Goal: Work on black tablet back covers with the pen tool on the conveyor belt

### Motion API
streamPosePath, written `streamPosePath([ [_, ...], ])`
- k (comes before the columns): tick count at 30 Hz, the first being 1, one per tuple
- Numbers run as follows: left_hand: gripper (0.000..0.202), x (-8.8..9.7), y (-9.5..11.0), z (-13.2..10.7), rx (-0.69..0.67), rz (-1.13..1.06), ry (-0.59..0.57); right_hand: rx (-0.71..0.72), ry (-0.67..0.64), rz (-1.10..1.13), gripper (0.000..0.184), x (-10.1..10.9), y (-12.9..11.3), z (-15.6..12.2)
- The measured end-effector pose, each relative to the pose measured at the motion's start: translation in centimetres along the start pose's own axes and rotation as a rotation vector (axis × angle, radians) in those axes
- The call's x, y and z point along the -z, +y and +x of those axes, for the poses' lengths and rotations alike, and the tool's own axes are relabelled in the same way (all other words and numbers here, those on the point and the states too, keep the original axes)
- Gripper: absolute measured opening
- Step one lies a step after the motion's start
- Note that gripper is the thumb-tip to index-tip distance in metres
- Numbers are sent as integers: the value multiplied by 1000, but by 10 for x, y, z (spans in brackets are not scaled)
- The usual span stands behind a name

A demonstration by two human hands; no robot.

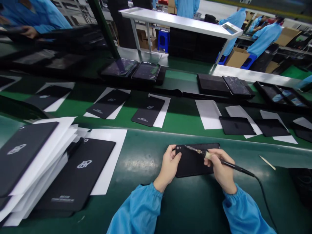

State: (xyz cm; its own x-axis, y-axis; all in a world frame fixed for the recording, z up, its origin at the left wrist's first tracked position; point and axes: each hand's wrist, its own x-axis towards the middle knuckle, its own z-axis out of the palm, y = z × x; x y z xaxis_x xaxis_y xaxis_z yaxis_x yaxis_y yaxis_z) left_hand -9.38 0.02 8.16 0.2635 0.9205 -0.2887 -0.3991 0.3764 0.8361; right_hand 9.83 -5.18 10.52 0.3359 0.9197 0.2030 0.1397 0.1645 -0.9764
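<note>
A black tablet back cover (192,165) lies on the green bench in front of me. My left hand (168,165) grips its left end, thumb on top near the small camera hole at the upper corner. In my right hand (221,167) is a soldering iron (208,155), held like a pen. Its metal tip points left over the cover's upper edge, close to that corner; whether it touches cannot be made out. A black cord runs from the iron down to the right.
Stacked black covers with white sheets (29,156) fill the left side. Along the green belt (180,123) lie more covers on white paper. Black trays (221,86) with tablets stand behind it. A thin pale stick (267,162) lies at right. People in blue work beyond.
</note>
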Motion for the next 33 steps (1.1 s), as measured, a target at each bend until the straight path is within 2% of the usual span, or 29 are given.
streamPosePath([
  [3,29,0,-1,0,-1,-7,11,118,-155,-183,13,2,-5,-5],
  [5,29,-1,-1,0,-4,-9,11,211,-235,-223,13,2,-10,-5],
  [9,28,-1,1,-1,-9,-2,11,273,-312,-250,17,-2,-16,-2],
  [26,25,0,3,-1,-29,16,16,280,-334,-293,12,-7,-15,5],
  [33,26,-1,3,-2,-12,10,7,294,-335,-295,10,0,-28,13],
])
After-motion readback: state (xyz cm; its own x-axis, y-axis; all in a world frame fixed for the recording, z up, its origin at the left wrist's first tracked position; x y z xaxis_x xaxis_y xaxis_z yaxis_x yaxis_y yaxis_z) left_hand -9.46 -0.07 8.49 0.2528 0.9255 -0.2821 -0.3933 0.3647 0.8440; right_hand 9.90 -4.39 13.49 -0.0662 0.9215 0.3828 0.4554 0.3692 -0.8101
